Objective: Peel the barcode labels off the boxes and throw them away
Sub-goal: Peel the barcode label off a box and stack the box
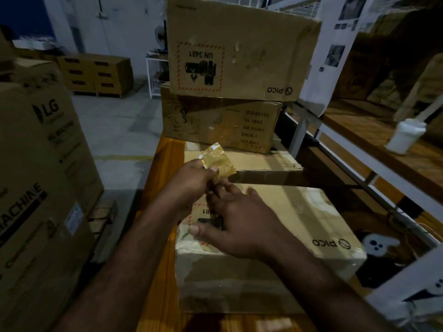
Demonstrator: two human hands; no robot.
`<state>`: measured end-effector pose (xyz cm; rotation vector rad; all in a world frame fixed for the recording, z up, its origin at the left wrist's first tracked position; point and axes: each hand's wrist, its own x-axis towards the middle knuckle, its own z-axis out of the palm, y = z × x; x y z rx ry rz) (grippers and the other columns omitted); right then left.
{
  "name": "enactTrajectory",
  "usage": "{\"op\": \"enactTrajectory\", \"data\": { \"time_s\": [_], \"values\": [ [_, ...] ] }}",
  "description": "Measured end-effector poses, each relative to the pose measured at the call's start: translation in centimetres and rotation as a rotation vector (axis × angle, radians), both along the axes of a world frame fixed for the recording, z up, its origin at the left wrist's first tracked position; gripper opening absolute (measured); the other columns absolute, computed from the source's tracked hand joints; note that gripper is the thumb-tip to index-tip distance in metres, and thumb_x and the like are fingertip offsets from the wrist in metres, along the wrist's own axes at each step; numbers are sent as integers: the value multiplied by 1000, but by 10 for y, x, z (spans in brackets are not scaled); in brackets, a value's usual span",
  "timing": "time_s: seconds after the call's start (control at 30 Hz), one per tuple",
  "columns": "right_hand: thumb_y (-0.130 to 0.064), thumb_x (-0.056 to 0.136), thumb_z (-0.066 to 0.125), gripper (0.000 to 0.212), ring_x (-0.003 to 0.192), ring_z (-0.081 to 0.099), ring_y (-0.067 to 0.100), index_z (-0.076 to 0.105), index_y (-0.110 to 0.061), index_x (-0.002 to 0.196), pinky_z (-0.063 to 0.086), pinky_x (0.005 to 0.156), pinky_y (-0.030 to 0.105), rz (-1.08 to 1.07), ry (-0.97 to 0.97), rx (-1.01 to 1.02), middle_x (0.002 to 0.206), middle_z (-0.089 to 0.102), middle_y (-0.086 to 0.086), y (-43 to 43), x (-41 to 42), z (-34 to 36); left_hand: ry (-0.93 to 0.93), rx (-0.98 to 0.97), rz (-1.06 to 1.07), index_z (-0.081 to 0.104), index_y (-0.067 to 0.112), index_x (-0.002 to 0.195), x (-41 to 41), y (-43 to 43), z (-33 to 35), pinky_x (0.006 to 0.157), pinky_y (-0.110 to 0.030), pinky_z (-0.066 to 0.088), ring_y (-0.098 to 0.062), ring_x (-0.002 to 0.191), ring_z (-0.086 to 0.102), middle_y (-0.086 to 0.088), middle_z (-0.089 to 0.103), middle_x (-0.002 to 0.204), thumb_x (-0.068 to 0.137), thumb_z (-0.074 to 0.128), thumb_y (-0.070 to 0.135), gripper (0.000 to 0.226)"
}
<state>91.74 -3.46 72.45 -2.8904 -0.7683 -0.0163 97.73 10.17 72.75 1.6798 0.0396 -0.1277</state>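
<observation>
The left hand (191, 174) is pinching a crumpled, yellowish piece of label (219, 162) between thumb and fingers, holding it up just above the near box (287, 219). The right hand (236, 224) is resting fingers spread on top of that box, with its fingertips reaching toward the lower edge of the label; whether they are gripping it or only touching it is hard to tell in the dim light. So the left is holding the label and the right is wide, carrying nothing for certain.

The label is looking fully off the cardboard, folded on itself and shiny like tape. The peeling step on this box is seemingly finishing, and the throwing away is coming next. No bin is showing in view, so the next move is calling for turning to find one, and for freeing the sticky piece from the fingers, perhaps by balling it up with both hands first.

The near box is sitting on a wooden table (158, 212), with a flatter box (251, 164) behind it and two more stacked beyond, the top box (251, 32) bearing a red-bordered print. Whether those are carrying barcode labels is not clear from here, so checking them is likely following the disposal
</observation>
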Motion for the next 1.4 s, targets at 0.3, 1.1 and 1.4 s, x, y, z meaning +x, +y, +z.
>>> {"op": "enactTrajectory", "data": {
  "time_s": [0.3, 1.1, 1.4],
  "values": [
    [-53, 93, 44, 37, 72, 52, 6, 69, -26, 87, 45, 63, 30, 20, -196, 246, 79, 62, -10, -2, -3, -9, -69, 34, 94, 63, 18, 114, -2, -10, -6, 91, -41, 54, -15, 93, 72, -2, 77, 95, 101, 48, 26, 22],
    [-32, 88, 53, 26, 97, 47, 20, 63, -23, 110, 47, 84, 40, 10, -28, 258, 105, 58, 0, 4, 42, -9, -100, 71, 175, 62, 16, 88, -10, -9, -2, 68, -34, 45, -21, 77, 60, -7, 66, 83, 97, 54, 22, 14],
    [-13, 81, 68, 8, 79, 56, 13, 62, -13, 77, 51, 69, 39, -29, 157, 603, 88, 59, 2, -16, 25, 4, -101, 68, 164, 65, 23, 103, -12, -11, -1, 90, -56, 54, -28, 94, 69, -6, 72, 98, 93, 53, 33, 19]
  ]
}}
